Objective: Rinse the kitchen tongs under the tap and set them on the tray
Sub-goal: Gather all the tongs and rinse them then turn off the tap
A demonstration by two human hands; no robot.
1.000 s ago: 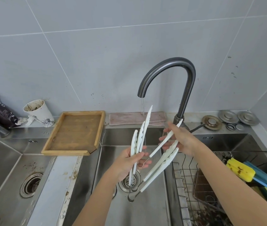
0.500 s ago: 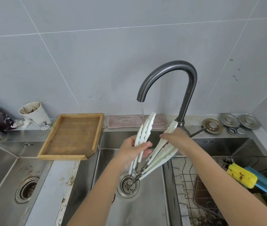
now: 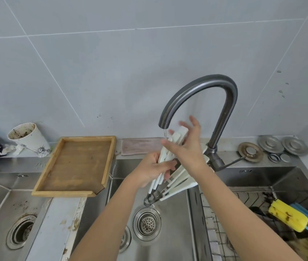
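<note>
Rinsing in hand, judged from the thin stream falling from the tap (image 3: 198, 95) onto the upper ends of the tongs (image 3: 175, 178); tongs held over the middle sink (image 3: 174, 230), tips up beside the tap's mouth, joined metal end low above the drain (image 3: 147, 224); more than one pair, it seems, fanned out white and pale, exact count hard to tell. Left hand (image 3: 152, 170) with its grip wrapped round the bundle partway down, below the tap's mouth; right hand (image 3: 185, 147) laid flat along the far side, fingers spread wide, palm pressing the tongs rather than clasping them, likely rubbing them under the water. Tray (image 3: 78, 193) well left of the tap, on the bench between the two sinks, nothing in it; so second half of the task not yet done. Next move, as a guess: lift clear of the stream, shake off over the sink, carry leftward from the tap and lay flat inside the tray's rim; calls for keeping the loose fan gathered so no pair slips out on the way.
</note>
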